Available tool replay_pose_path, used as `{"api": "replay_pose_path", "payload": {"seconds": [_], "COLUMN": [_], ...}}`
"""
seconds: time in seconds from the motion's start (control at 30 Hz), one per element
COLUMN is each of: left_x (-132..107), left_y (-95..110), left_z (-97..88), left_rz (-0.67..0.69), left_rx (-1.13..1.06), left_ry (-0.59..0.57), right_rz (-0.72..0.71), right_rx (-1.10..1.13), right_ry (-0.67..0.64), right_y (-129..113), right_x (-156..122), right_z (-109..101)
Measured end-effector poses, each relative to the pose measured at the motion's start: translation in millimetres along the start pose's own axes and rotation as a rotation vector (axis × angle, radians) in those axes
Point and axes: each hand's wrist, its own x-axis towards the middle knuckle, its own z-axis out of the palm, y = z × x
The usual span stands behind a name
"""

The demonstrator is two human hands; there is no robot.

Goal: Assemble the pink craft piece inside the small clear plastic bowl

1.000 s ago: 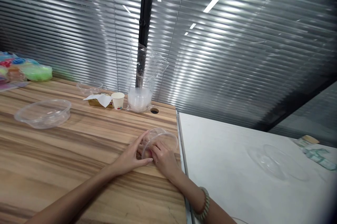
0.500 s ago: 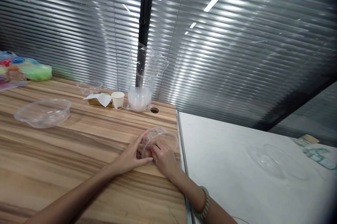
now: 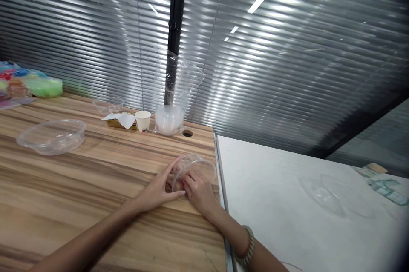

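Note:
A small clear plastic container with a lid [image 3: 198, 167] rests on the wooden table [image 3: 79, 178] near its right edge. My left hand [image 3: 158, 189] presses against the container's left rim, fingers together and curled round it. My right hand [image 3: 200, 193] grips the near rim, fingers bent over the edge. A beaded bracelet [image 3: 247, 248] circles my right wrist.
A large clear bowl [image 3: 53, 136] sits at the left, a paper cup [image 3: 142, 121] and a bagged stack of clear containers [image 3: 171, 106] stand at the back. Another clear bowl [image 3: 332, 197] lies on the white table [image 3: 271, 204] to the right. Colourful packets [image 3: 28, 84] lie far left.

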Motion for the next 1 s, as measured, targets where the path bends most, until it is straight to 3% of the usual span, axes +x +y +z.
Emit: {"api": "replay_pose_path", "payload": {"seconds": [1.0], "left_x": [0.4], "left_y": [2.4], "left_z": [-1.2], "left_rz": [-0.028], "left_rx": [0.018], "left_ry": [-0.018], "right_rz": [-0.010], "right_rx": [0.006], "right_ry": [-0.002], "right_y": [-0.4], "right_x": [-0.5], "right_z": [0.5]}}
